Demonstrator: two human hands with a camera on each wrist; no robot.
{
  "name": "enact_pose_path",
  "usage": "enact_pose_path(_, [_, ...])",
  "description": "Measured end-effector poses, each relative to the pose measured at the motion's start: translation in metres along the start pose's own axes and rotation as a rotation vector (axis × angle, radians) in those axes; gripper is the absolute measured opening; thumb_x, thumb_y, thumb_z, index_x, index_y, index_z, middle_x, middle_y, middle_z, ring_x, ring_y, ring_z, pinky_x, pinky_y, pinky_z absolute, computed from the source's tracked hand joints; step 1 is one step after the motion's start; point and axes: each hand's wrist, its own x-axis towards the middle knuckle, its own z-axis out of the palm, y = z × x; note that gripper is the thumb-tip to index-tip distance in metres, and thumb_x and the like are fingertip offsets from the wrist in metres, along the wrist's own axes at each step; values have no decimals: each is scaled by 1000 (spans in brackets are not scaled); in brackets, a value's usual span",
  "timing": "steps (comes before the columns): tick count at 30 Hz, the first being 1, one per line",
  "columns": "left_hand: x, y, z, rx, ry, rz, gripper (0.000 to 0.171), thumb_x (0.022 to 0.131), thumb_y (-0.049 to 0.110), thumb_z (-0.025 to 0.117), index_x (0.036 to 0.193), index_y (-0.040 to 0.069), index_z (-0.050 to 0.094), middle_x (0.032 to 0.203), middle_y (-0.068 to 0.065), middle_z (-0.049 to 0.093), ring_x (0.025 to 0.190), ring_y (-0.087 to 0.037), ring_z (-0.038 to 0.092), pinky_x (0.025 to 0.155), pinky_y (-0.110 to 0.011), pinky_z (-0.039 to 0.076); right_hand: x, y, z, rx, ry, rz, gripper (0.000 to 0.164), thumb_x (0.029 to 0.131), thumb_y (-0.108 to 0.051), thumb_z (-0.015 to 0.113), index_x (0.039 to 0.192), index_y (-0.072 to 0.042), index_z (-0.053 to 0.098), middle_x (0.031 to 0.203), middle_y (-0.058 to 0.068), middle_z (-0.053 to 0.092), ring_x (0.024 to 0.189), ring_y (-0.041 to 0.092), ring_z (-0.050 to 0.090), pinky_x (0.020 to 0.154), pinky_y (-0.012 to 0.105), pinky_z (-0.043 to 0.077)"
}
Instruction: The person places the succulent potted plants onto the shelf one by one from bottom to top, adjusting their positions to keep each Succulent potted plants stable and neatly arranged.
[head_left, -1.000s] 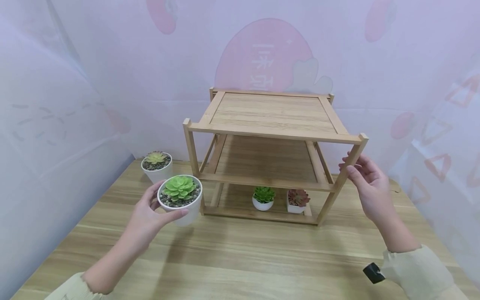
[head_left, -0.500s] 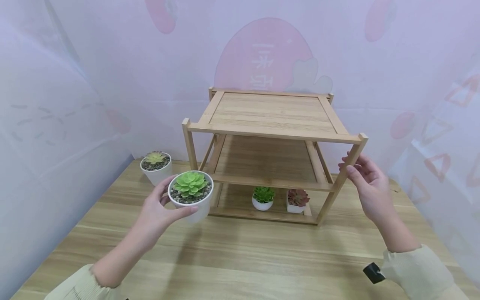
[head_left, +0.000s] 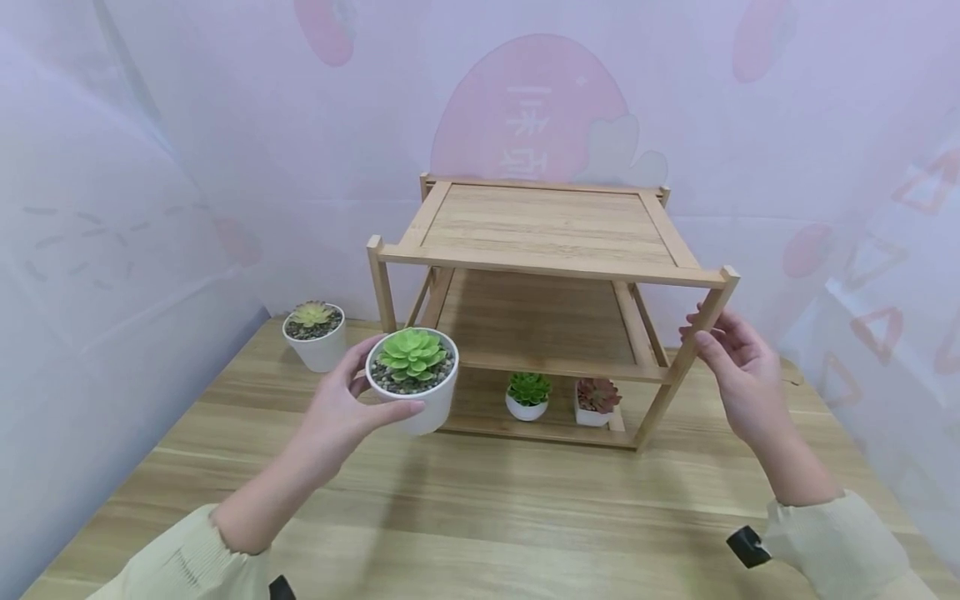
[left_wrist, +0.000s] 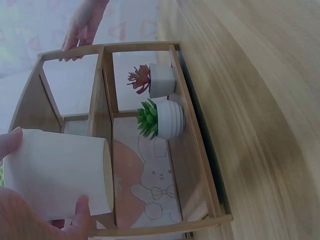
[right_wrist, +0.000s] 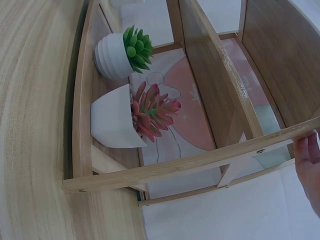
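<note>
My left hand [head_left: 348, 408] grips a white round pot [head_left: 431, 408] holding a bright green succulent [head_left: 411, 355] in gravel. It is held above the table in front of the shelf's left side; the left wrist view shows the pot's plain white wall [left_wrist: 60, 172]. My right hand [head_left: 738, 367] pinches the front right post [head_left: 686, 354] of a three-tier wooden shelf [head_left: 555, 225]. On the bottom tier stand a small dark green succulent in a ribbed white bowl [head_left: 527, 410] and a reddish succulent in a square white pot [right_wrist: 117, 117].
Another white pot [head_left: 324, 350] with a pale yellow-green succulent stands at the back left of the wooden table [head_left: 480, 517]. A printed cloth [head_left: 300, 150] hangs behind the shelf and along both sides.
My left hand has carried the green succulent's pot to the right and slightly up in the view, closer to the shelf. My right hand stays on the post.
</note>
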Motion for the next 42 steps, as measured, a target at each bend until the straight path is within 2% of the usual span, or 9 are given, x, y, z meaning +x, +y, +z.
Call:
enact_pose_path(7, [6,14,15,-47,-40,0,98,80,7,85,160,8,29,156,-15,39,140,-32,41,101,-43,51,-2,-1,-3,-30,0,-4,32,104,5,51,134,-4,60,120,3,65,107,11,67,95,19,52])
enact_pose_path(14, [14,26,25,-22,-78,38,101,79,10,88,160,6,27,159,-16,37,146,-31,36,115,-47,37,-1,-1,-3,-25,-3,-4,33,104,5,51,134,-4,60,119,4,66,108,12,67,95,20,52])
enact_pose_path(17, [17,31,28,-30,-99,50,101,80,10,87,160,6,27,158,-15,39,145,-30,38,115,-46,38,-1,-2,-3,-19,3,-4,33,104,6,51,133,-5,60,119,4,66,108,13,67,95,20,52])
enact_pose_path(27, [30,45,39,-14,-111,54,100,79,14,88,161,10,29,152,-16,46,139,-32,45,110,-48,44,-1,-3,-4,-29,6,-7,32,104,5,51,133,-4,60,119,4,65,107,12,67,94,20,52])
enact_pose_path(34, [35,52,48,2,-119,55,99,78,15,89,159,11,31,152,-13,46,139,-31,45,112,-50,40,-1,-2,-3,-33,5,0,33,104,6,51,133,-6,60,119,3,66,107,12,67,95,20,52])
enact_pose_path(42, [41,57,58,-5,-131,48,97,77,15,90,157,12,34,150,-11,47,136,-30,47,109,-47,45,-1,-1,0,-51,4,12,33,104,5,51,133,-8,61,119,3,67,108,13,67,96,19,51])
